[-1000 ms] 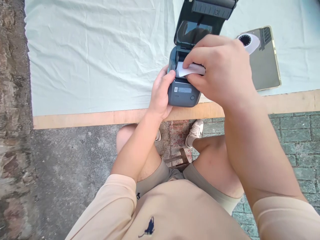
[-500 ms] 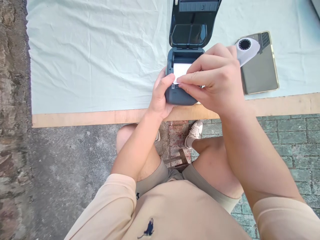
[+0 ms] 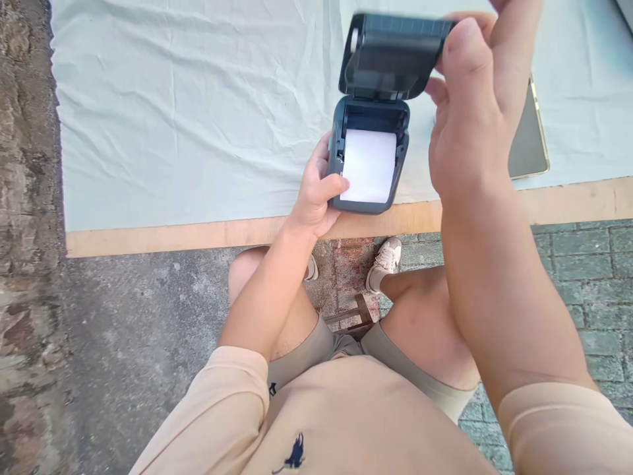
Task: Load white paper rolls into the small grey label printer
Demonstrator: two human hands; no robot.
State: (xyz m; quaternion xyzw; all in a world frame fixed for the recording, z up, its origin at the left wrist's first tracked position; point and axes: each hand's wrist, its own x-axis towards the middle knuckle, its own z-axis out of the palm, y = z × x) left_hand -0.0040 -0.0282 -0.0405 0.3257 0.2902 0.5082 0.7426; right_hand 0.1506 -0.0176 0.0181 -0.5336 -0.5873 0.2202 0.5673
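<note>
A small dark label printer (image 3: 372, 208) is held over the table's front edge, its hinged lid (image 3: 395, 56) raised. My left hand (image 3: 316, 191) grips the printer's left side, the thumb pressing on the edge of a white paper strip (image 3: 370, 168). That strip lies flat over the front of the printer body and runs out of the dark compartment (image 3: 376, 117) behind it. My right hand (image 3: 475, 92) is closed on the right edge of the lid, with some fingers hidden behind it.
A phone (image 3: 530, 142) lies on the pale cloth (image 3: 198, 119), partly hidden by my right hand. The table's wooden front edge (image 3: 173, 237) shows below the cloth. A dark object (image 3: 627, 13) sits at the top right corner.
My right hand has let go of the paper, moved up and right, and taken the lid, which now tilts further forward. The paper strip reaches further over the printer's front.
</note>
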